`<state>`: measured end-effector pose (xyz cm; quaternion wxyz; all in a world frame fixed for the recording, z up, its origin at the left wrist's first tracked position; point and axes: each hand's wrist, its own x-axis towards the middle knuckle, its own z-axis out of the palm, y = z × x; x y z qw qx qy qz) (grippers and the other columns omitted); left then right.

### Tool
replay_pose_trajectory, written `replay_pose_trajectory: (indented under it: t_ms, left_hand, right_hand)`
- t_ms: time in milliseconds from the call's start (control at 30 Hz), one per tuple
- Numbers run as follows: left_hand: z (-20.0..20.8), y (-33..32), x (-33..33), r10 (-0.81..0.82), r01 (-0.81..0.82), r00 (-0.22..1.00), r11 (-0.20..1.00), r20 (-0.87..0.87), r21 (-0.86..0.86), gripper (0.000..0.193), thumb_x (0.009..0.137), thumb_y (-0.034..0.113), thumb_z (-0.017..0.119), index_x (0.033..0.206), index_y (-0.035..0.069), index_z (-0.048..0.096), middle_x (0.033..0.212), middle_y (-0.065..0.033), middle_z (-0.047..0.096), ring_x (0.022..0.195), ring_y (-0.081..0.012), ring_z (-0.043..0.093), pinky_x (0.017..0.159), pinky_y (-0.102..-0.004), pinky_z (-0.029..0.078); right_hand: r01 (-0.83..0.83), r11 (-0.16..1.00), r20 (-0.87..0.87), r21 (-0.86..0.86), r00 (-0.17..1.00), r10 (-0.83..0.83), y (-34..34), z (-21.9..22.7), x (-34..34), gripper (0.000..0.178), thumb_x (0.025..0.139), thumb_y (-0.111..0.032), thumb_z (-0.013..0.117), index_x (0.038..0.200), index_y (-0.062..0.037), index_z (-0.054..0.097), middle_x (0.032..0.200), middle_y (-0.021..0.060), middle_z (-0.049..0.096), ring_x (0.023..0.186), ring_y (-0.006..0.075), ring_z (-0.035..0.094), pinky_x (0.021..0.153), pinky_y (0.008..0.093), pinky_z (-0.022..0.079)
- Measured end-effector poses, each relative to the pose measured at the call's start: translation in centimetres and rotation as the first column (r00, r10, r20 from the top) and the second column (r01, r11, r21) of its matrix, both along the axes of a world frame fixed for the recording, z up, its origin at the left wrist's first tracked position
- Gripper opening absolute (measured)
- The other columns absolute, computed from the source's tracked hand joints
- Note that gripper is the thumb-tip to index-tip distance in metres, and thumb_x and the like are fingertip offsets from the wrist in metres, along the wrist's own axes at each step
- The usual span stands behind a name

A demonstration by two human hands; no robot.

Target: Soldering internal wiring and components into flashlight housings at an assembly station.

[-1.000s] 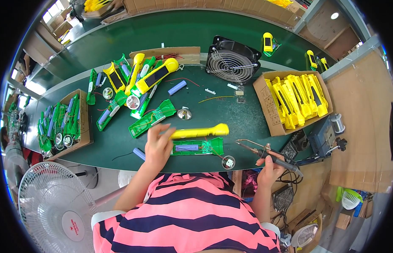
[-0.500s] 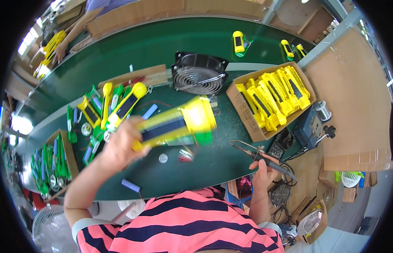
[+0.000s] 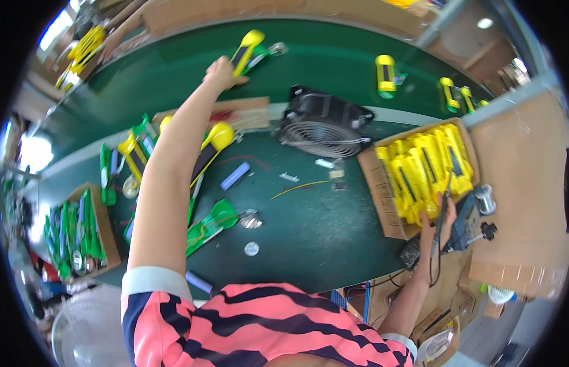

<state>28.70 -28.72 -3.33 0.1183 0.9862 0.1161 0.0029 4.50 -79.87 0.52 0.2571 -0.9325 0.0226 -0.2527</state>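
My left arm stretches far across the bench to the green belt. There my left hand (image 3: 221, 74) is closed on the lower end of a yellow flashlight housing (image 3: 248, 44) with a dark panel; a green part with a round silvery piece (image 3: 277, 49) hangs beside it. At the right, my right hand (image 3: 444, 215) grips a soldering iron (image 3: 441, 227), its tip pointing up. That hand's fingers reach the near edge of a cardboard box (image 3: 382, 211) and touch or nearly touch the yellow housings (image 3: 419, 165) packed in it. A green part (image 3: 216, 225) lies on the bench by my left upper arm.
A black fan (image 3: 324, 122) stands mid-bench. Solder spool (image 3: 485, 199) and blue soldering station (image 3: 465, 227) sit right of the box. Green parts fill a box (image 3: 104, 229) at left. More yellow flashlights (image 3: 385, 72) lie on the belt (image 3: 321, 55). Another person's arm (image 3: 122, 30) is at far left.
My left hand has carried the yellow housing from over the bench forward to the belt. My right hand, still with the soldering iron, has moved up to the box of yellow housings.
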Motion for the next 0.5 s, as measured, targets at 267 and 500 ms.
replay_pose_trajectory:
  t_ms: [267,500]
  left_hand:
    - [15.1,0.7,-17.5,-0.394,0.402,0.913,0.913,0.105,-0.073,0.037,0.078,0.035,0.057,0.062,0.002,0.06,0.052,-0.0125,0.05,0.046,-0.0191,0.049,0.047,-0.0317,0.039]
    - [8.9,-5.0,-38.3,-0.269,0.268,0.963,0.962,0.021,0.057,0.046,0.068,0.022,0.067,0.106,0.001,0.05,0.095,-0.0106,0.055,0.088,-0.025,0.053,0.075,-0.0326,0.044]
  right_hand:
    - [-0.094,0.952,0.052,-0.292,0.992,0.114,-2.2,0.0,1.2,0.043,0.077,0.007,0.044,0.119,-0.0028,0.04,0.113,0.0133,0.055,0.102,0.0251,0.053,0.085,0.0296,0.041]
    - [-0.044,0.937,0.128,-0.348,0.987,0.094,-0.6,2.6,2.1,0.028,0.089,-0.013,0.04,0.113,-0.0003,0.046,0.108,0.0138,0.054,0.1,0.0294,0.05,0.086,0.035,0.038]
